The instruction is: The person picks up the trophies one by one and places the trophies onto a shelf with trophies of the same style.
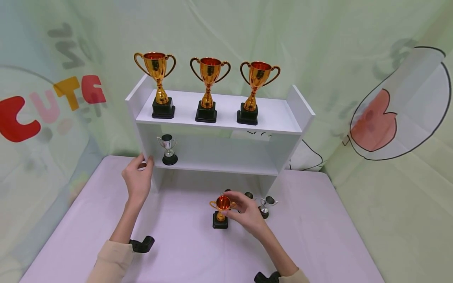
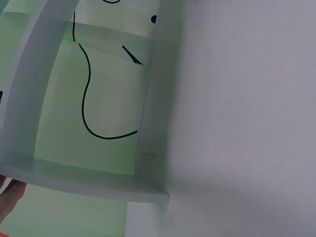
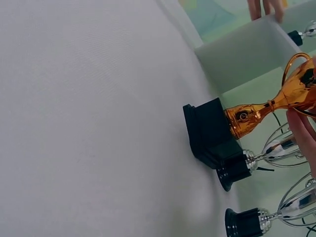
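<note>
My right hand [image 1: 249, 216] pinches a small gold trophy [image 1: 220, 217] by its cup, thumb and fingers at its right side. The trophy is upright on its black square base, low in front of the shelf; whether the base touches the cloth I cannot tell. Close behind it stand silver trophies [image 1: 264, 208], partly hidden by the hand; the right wrist view shows two of them [image 3: 291, 148]. My left hand [image 1: 138, 179] grips the left side panel of the white shelf [image 1: 219, 153]. Only a few left fingertips [image 2: 11, 197] show in the left wrist view.
Three large gold trophies [image 1: 209, 86] stand along the shelf's top board. One small silver trophy [image 1: 168, 149] is at the left end of the middle board. Pale cloth [image 1: 191, 251] covers the table, and printed curtains [image 1: 354, 98] hang behind and beside it.
</note>
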Demonstrator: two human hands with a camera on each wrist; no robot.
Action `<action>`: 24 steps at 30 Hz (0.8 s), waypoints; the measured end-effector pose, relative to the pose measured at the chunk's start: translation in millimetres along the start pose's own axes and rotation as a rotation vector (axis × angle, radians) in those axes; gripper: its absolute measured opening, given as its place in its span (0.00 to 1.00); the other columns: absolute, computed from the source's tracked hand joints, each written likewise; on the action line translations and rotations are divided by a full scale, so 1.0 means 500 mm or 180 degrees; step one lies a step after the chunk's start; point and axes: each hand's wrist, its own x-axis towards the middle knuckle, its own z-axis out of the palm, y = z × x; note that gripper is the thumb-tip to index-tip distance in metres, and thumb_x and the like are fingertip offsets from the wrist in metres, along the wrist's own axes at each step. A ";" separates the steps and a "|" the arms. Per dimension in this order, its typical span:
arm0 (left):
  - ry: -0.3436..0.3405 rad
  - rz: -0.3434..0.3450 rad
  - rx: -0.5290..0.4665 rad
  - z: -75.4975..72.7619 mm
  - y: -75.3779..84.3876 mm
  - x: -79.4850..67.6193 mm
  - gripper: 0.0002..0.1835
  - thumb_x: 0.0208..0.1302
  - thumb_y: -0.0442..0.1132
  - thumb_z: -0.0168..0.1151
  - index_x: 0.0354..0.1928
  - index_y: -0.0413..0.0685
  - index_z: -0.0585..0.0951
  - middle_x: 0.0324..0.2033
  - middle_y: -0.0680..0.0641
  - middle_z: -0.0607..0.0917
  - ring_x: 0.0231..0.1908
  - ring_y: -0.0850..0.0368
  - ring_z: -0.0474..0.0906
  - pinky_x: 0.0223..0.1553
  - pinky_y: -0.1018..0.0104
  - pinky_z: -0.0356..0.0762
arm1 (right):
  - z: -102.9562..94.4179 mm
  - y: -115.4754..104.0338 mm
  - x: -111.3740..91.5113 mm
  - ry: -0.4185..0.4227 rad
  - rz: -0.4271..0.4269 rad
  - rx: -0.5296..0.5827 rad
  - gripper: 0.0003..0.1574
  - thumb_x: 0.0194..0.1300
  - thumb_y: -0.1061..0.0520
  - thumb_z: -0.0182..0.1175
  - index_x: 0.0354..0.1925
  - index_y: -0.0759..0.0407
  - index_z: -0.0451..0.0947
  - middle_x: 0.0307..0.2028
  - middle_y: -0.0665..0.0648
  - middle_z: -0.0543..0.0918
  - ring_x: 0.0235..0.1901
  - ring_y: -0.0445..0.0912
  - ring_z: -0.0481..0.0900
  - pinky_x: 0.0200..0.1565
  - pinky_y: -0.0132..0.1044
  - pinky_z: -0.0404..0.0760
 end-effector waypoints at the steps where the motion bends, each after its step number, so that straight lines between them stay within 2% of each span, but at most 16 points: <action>1: 0.0003 -0.0005 0.0010 0.000 0.000 0.000 0.08 0.68 0.34 0.64 0.44 0.41 0.89 0.38 0.38 0.90 0.29 0.83 0.74 0.32 0.90 0.71 | 0.001 0.002 0.000 -0.0006 0.0040 0.0037 0.33 0.61 0.61 0.73 0.64 0.58 0.77 0.60 0.61 0.81 0.61 0.51 0.80 0.60 0.32 0.80; 6: 0.0003 -0.0026 0.0036 0.000 0.000 -0.001 0.08 0.68 0.34 0.64 0.43 0.40 0.89 0.37 0.38 0.90 0.29 0.84 0.73 0.32 0.90 0.71 | 0.010 0.011 0.000 -0.0042 0.0214 0.0261 0.34 0.60 0.64 0.73 0.64 0.59 0.77 0.57 0.64 0.80 0.56 0.50 0.83 0.56 0.32 0.83; 10: -0.0002 -0.0018 0.0035 0.000 0.000 0.000 0.08 0.68 0.34 0.64 0.43 0.40 0.89 0.38 0.38 0.90 0.29 0.85 0.73 0.33 0.90 0.71 | 0.015 0.016 -0.001 -0.0050 0.0225 0.0341 0.35 0.60 0.65 0.73 0.64 0.60 0.76 0.56 0.64 0.79 0.55 0.50 0.84 0.56 0.32 0.83; 17: 0.0017 -0.0021 0.0029 -0.001 -0.001 -0.001 0.09 0.68 0.35 0.65 0.45 0.41 0.89 0.37 0.38 0.90 0.29 0.86 0.73 0.32 0.90 0.71 | 0.014 0.011 -0.007 -0.0061 0.0207 0.0297 0.36 0.59 0.63 0.74 0.65 0.61 0.76 0.55 0.66 0.80 0.55 0.51 0.85 0.56 0.32 0.82; 24: -0.0012 -0.0044 0.0027 -0.001 0.001 -0.002 0.10 0.68 0.35 0.65 0.46 0.41 0.89 0.39 0.38 0.90 0.29 0.86 0.73 0.33 0.90 0.71 | 0.012 0.002 -0.018 -0.0028 0.0174 0.0224 0.35 0.58 0.64 0.75 0.63 0.61 0.77 0.54 0.63 0.82 0.53 0.43 0.83 0.58 0.31 0.81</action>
